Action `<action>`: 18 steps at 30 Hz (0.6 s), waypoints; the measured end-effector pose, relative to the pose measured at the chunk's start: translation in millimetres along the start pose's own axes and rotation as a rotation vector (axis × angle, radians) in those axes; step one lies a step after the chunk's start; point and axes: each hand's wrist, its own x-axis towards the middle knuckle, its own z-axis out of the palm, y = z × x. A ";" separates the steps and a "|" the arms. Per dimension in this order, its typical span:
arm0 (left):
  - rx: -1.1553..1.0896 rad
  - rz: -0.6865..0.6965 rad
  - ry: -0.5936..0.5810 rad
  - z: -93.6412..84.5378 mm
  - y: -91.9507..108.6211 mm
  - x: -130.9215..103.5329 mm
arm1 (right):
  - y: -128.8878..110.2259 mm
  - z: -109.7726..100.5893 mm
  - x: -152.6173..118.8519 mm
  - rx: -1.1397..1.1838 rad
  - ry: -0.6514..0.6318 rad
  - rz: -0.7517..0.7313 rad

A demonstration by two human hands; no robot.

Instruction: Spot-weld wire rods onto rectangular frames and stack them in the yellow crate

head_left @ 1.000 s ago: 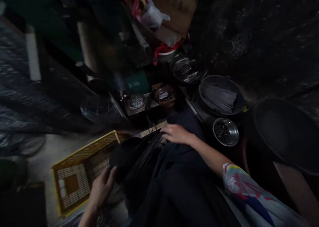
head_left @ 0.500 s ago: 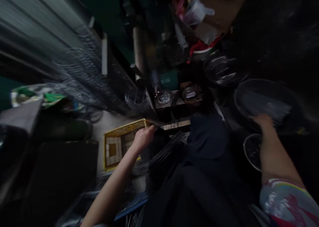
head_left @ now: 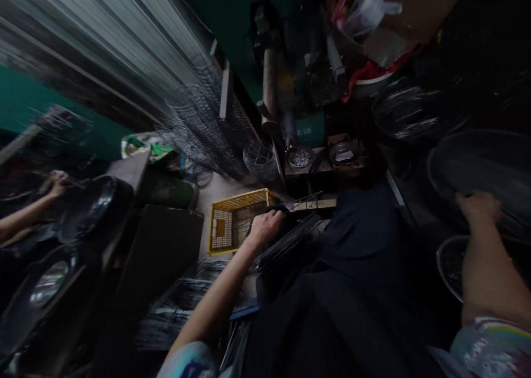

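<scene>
My left hand (head_left: 266, 227) is closed near the front right corner of a yellow plastic crate (head_left: 240, 196), over dark material beside a bundle of thin dark wires (head_left: 290, 240). What its fingers grip is too dark to tell. On the right, my right hand (head_left: 479, 209) reaches over the near side of a large dark round basin (head_left: 481, 151); its fingers are blurred and partly lost in shadow. Below that hand stands a smaller round container (head_left: 450, 264) with dark pieces in it.
A machine with a cylindrical bar (head_left: 269, 85) stands ahead, above a dish of small shiny pieces (head_left: 301, 157). Wire mesh rolls (head_left: 203, 118) lean at the left. Another person's hand (head_left: 58, 183) is at far left, near a dark round pan (head_left: 89, 209).
The view has swung left, so the surroundings appear farther right and another person's hand has come into view. My hands stay near the crate and the basin.
</scene>
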 end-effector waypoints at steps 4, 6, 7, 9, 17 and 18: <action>0.062 0.029 0.016 -5.8 23.4 -23.2 | -1.8 -0.1 -5.4 0.087 0.037 -0.057; 0.089 0.028 0.033 -9.8 31.4 -33.0 | -1.4 0.2 -6.8 0.123 0.044 -0.064; 0.099 0.024 0.042 -11.7 34.3 -37.5 | -1.3 0.4 -7.2 0.137 0.041 -0.064; 0.115 0.014 0.061 -14.7 38.3 -45.4 | -1.6 0.5 -7.3 0.156 0.031 -0.059; 0.145 -0.016 0.084 -13.8 40.8 -58.6 | 0.8 0.2 -11.6 0.199 0.012 -0.094; 0.150 -0.014 0.082 -13.9 38.9 -57.8 | 1.5 1.3 -11.2 0.203 0.010 -0.087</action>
